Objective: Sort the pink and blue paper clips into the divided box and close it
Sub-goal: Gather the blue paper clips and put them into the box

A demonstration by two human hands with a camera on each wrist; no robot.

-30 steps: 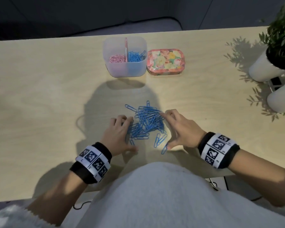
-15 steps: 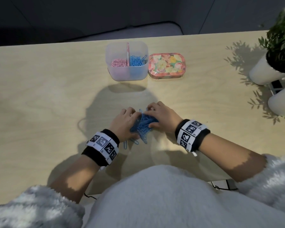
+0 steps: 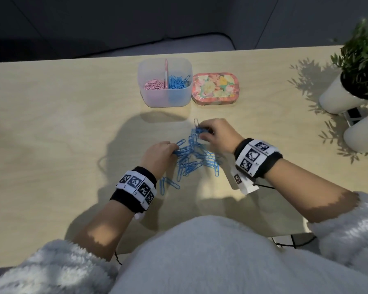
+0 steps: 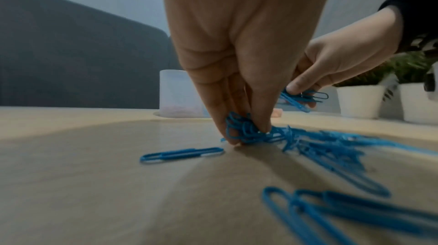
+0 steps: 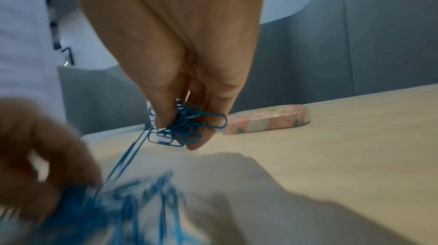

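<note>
A pile of blue paper clips (image 3: 197, 159) lies on the wooden table in front of me. My left hand (image 3: 159, 153) pinches a clump of blue clips (image 4: 244, 131) at the pile's left edge, fingertips down on the table. My right hand (image 3: 216, 134) pinches a bunch of blue clips (image 5: 187, 125) lifted a little above the pile's far end. The translucent divided box (image 3: 165, 98) stands open at the back, with pink clips (image 3: 154, 84) in its left half and blue clips (image 3: 176, 82) in its right half. Its flowered lid (image 3: 216, 87) lies flat just right of it.
Two white pots with green plants (image 3: 344, 94) stand at the table's right edge. A few loose blue clips (image 3: 168, 184) lie near my left wrist. The table's near edge runs close to my white fleece top.
Both hands had closed together round the pile; now they have parted. The right hand has lifted a bunch towards the box and the pile has spread out again beneath.
</note>
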